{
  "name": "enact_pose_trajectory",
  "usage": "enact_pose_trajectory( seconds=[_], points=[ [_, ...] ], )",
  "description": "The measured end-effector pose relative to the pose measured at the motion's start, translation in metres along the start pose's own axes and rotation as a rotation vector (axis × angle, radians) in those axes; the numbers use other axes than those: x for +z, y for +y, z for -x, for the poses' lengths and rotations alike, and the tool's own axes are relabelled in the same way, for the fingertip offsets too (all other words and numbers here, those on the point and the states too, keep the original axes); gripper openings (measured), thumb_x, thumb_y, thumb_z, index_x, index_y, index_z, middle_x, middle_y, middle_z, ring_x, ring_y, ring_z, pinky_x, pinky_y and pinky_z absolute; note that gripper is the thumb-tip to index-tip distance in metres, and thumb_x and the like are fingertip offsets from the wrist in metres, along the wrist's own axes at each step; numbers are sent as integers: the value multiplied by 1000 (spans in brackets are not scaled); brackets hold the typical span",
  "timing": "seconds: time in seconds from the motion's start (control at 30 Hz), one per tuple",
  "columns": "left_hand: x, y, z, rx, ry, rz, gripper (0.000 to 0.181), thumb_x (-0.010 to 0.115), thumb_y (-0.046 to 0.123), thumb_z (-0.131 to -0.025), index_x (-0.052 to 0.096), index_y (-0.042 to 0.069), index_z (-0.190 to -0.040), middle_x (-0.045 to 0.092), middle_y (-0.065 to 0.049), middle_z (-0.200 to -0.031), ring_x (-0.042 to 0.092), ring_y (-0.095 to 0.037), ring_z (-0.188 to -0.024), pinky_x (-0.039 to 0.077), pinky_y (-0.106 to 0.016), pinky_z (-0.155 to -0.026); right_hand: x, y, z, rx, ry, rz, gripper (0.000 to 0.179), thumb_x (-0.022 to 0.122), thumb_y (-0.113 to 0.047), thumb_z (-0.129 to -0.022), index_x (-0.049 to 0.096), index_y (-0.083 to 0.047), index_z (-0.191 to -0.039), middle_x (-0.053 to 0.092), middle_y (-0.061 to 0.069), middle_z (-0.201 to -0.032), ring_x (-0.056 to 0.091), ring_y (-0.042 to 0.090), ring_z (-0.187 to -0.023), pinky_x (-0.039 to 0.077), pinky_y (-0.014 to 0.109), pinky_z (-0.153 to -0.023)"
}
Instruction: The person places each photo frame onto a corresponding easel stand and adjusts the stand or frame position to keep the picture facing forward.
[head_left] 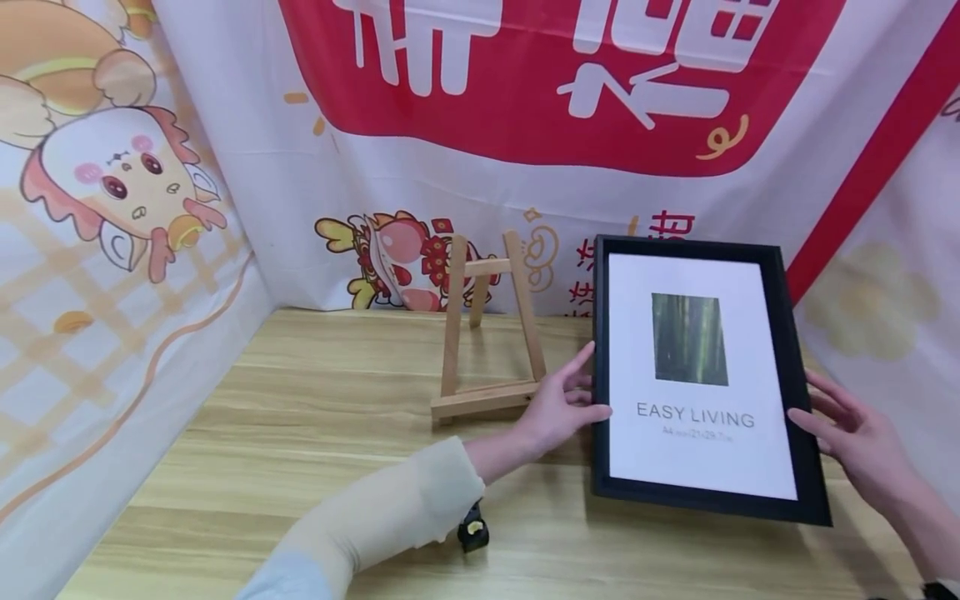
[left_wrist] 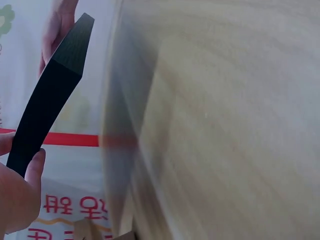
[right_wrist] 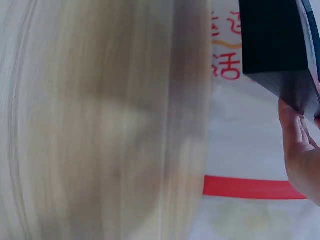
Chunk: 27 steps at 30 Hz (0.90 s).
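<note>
A black picture frame with a white mat, a small green photo and the words EASY LIVING is held between my hands at the right of the wooden table. My left hand grips its left edge, with the thumb on the front. In the left wrist view the frame's black edge runs between that hand's thumb and fingers. My right hand holds the right edge. The right wrist view shows its fingers under the frame's corner. Whether the frame's lower edge touches the table I cannot tell.
A small wooden easel stands just left of the frame, close to my left hand. A small black and yellow object lies by my left sleeve. Printed cloth backdrops close off the table at the back and both sides.
</note>
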<state>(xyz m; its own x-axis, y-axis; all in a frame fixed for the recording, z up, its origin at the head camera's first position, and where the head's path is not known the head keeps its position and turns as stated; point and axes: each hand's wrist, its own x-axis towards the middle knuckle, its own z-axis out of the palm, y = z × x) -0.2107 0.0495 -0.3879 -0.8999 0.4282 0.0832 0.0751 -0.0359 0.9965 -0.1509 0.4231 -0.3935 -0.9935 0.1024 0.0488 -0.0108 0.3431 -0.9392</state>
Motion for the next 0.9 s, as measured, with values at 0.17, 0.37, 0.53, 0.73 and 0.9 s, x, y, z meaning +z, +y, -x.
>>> enact_pose_trajectory(
  seconds=[0.17, 0.37, 0.53, 0.73, 0.9],
  points=[
    [-17, 10, 10, 38, -22, -23, 92, 74, -5, -81, 31, 36, -151, 61, -6, -115, 64, -18, -95, 56, -28, -80, 12, -14, 6, -29, -20, -176, 64, 60, -9, -96, 36, -29, -151, 52, -18, -114, 61, -3, -89, 54, 19, -66],
    [-40, 18, 22, 130, -26, -71, 91, 71, -5, -83, 27, 35, -153, 57, -12, -124, 64, -22, -95, 56, -29, -81, 37, -34, 5, -134, -2, -303, 63, 59, -1, -95, 40, -25, -150, 55, -17, -116, 62, -4, -93, 53, 16, -68],
    [-60, 22, 31, 195, -14, -105, 90, 70, -2, -86, 24, 34, -154, 47, -10, -141, 61, -28, -103, 55, -34, -86, 59, -49, 0, -212, 17, -231, 64, 61, -1, -94, 40, -22, -150, 55, -15, -119, 62, -4, -94, 52, 12, -73],
    [-83, 24, 44, 280, 38, -128, 88, 69, -4, -86, 24, 28, -155, 32, 0, -155, 53, -31, -117, 51, -44, -93, 84, -65, -10, -270, 9, -102, 65, 61, -5, -95, 34, -19, -152, 48, -8, -131, 55, -2, -106, 47, 9, -81],
    [-101, 25, 52, 378, 82, -168, 87, 69, -7, -85, 26, 21, -155, 31, 1, -155, 53, -28, -117, 52, -40, -92, 105, -77, -20, -330, 3, -94, 63, 61, -4, -95, 36, -18, -151, 49, -5, -132, 53, 3, -110, 48, 11, -83]
  ],
)
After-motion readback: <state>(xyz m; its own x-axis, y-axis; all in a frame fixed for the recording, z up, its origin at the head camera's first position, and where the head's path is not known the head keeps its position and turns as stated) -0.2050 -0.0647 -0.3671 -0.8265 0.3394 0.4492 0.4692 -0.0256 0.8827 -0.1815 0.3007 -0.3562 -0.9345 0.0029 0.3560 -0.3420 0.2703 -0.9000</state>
